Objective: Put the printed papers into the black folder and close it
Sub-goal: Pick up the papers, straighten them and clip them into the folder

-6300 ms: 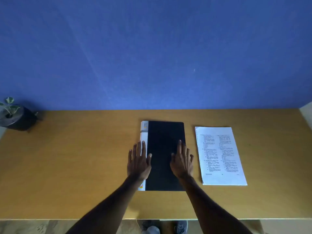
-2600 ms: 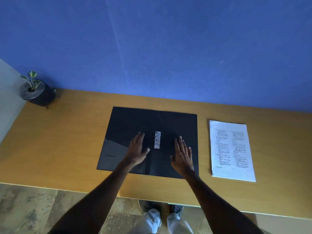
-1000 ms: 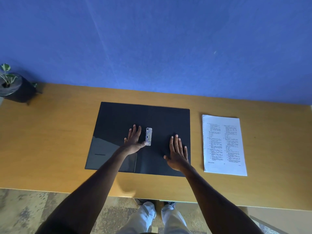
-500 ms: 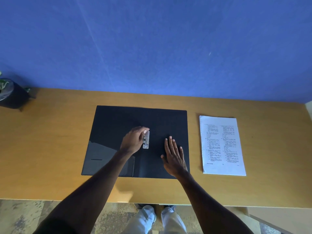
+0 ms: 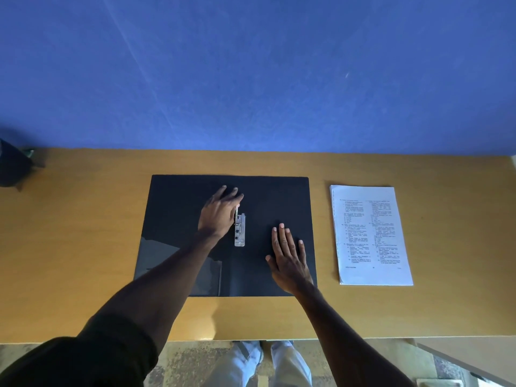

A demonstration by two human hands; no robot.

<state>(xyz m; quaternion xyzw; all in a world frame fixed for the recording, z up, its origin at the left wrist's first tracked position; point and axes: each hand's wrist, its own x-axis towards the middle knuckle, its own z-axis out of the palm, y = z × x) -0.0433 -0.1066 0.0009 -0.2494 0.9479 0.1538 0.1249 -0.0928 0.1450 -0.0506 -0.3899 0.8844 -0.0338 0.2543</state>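
**Working the clip of the opened folder**

Black folder point(image 5: 265, 196) lies opened flat at the middle of the table point(image 5: 83, 233), its two leaves spread left and right, nearer the table's back edge than its front edge. Metal clip point(image 5: 239, 230) is fixed along the folder's spine; a thin lever at its far end stands raised. Left hand point(image 5: 220, 213) rests on the left leaf with its thumb side against that lever. Its fingers reach forward, nearly straight and close together; the thumb is hidden, so whether it pinches the lever cannot be told. Right hand point(image 5: 289, 258) lies palm down on the right leaf, near that leaf's front corner, fingers straight and slightly fanned, holding nothing. Printed papers point(image 5: 370, 236) sit in one squared stack on the table's right part, beside the folder and apart from it, untouched by either hand. Dark plant pot point(image 5: 11, 169) stands at the table's back left corner, cut off by the frame.
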